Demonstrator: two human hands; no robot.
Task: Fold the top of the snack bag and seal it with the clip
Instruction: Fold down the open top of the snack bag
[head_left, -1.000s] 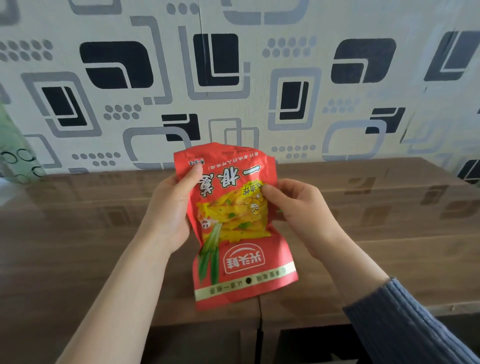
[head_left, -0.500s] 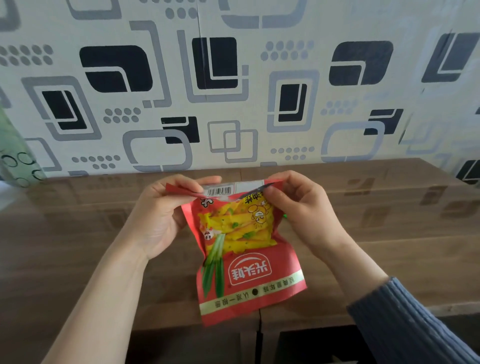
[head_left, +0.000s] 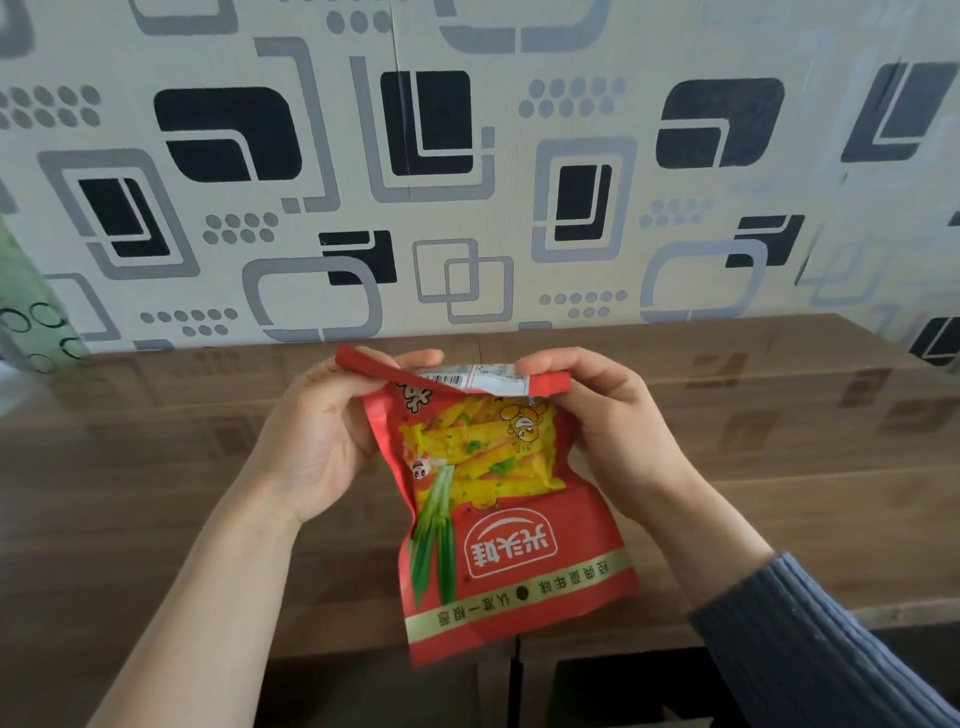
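A red and yellow snack bag (head_left: 498, 519) hangs in the air above the wooden table (head_left: 156, 493), held by both hands. Its top is folded over toward me, showing a white barcode strip (head_left: 472, 376) along the fold. My left hand (head_left: 327, 436) pinches the left end of the fold, thumb on top. My right hand (head_left: 602, 410) pinches the right end of the fold. The bag's lower edge reaches down past the table's front edge. No clip is visible.
A wall with black and grey patterned paper (head_left: 467, 156) stands right behind the table. A green patterned object (head_left: 26, 322) sits at the far left edge. Below the table's front edge lies a dark gap (head_left: 597, 686).
The bag's top, upright a second ago, has been folded down toward me. Both hands moved to the ends of the fold and the bag sank lower.
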